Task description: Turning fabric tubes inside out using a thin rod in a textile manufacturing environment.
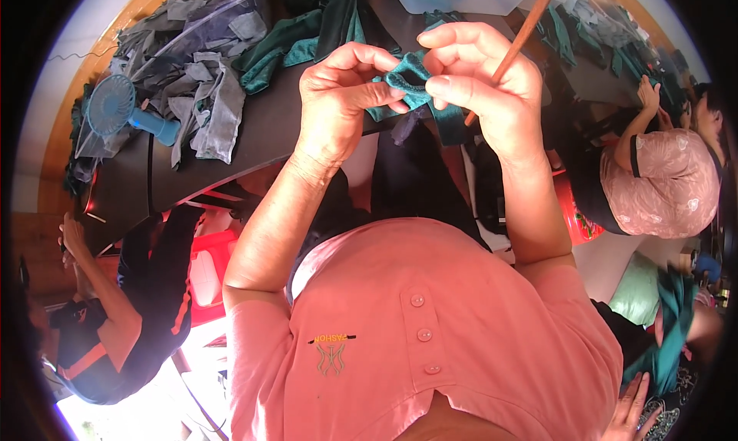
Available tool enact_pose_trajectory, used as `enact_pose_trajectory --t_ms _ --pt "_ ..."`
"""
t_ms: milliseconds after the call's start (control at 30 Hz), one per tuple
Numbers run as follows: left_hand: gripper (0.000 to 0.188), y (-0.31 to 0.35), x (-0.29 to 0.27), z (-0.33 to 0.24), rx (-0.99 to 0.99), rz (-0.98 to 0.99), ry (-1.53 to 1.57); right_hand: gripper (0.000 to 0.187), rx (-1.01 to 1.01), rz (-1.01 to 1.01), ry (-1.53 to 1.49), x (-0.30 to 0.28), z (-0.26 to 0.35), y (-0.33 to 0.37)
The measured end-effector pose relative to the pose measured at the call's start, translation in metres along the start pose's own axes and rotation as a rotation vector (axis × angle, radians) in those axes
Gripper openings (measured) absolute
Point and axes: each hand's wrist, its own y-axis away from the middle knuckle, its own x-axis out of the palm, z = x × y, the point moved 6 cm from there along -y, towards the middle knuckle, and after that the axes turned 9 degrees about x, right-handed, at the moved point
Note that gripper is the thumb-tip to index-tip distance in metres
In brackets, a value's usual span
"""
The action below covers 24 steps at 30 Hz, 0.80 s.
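teal cloth (407,84) sits pinched between both hands, raised above the dark tabletop (269,126) edge. left hand (342,95) grips its left end, fingers curled tight. right hand (477,76) clamps the right end with thumb and forefinger, also holding a wooden stick (526,30) slanting up-right. cloth's long axis runs hand to hand; both equally near.

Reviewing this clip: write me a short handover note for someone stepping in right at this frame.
Left hand: pinching one end of a small teal fabric piece.
Right hand: pinching the other end, with a wooden stick gripped too.
Piles of grey fabric pieces and teal fabric pieces lie on the dark table, beside a blue handheld fan.
Done: one piece in hand.
Left: both piles.
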Motion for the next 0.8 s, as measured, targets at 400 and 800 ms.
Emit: enact_pose_trajectory --t_ms 400,800 --pt "0.024 0.007 0.004 -0.005 0.018 -0.005 0.075 0.028 -0.101 -0.033 0.075 0.013 0.006 0.004" --pt "0.023 0.009 -0.003 0.003 -0.060 -0.142 0.215 0.031 -0.275 -0.078 0.204 0.023 0.003 0.006"
